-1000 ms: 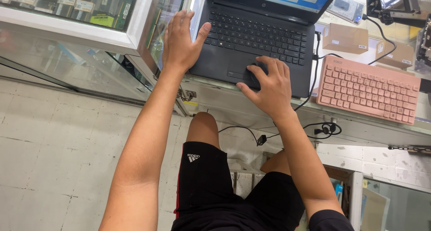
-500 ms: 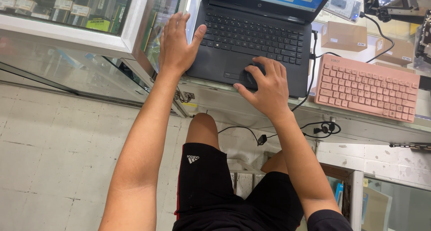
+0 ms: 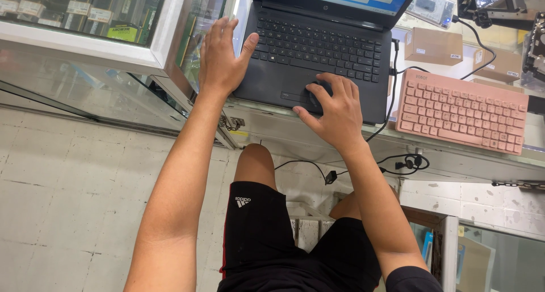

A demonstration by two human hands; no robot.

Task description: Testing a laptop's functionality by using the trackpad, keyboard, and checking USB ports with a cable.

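Observation:
A black laptop point(image 3: 326, 42) stands open on a glass counter point(image 3: 267, 113), its lit screen at the top of the view. My left hand point(image 3: 222, 59) lies flat with fingers spread, at the laptop's left edge, thumb on the corner of the keyboard. My right hand point(image 3: 336, 111) rests palm down on the touchpad area at the laptop's front right, fingers slightly apart. Neither hand holds anything.
A pink keyboard point(image 3: 462, 111) lies right of the laptop, with brown cardboard boxes point(image 3: 434, 45) behind it. Black cables point(image 3: 397, 161) hang over the counter's front edge. A glass display case point(image 3: 85, 19) with boxed goods stands at the left. My knees in black shorts point(image 3: 255, 224) are under the counter.
The view has shifted slightly. My right hand's fingers have moved a little on the touchpad; my left hand stays at the laptop's left edge.

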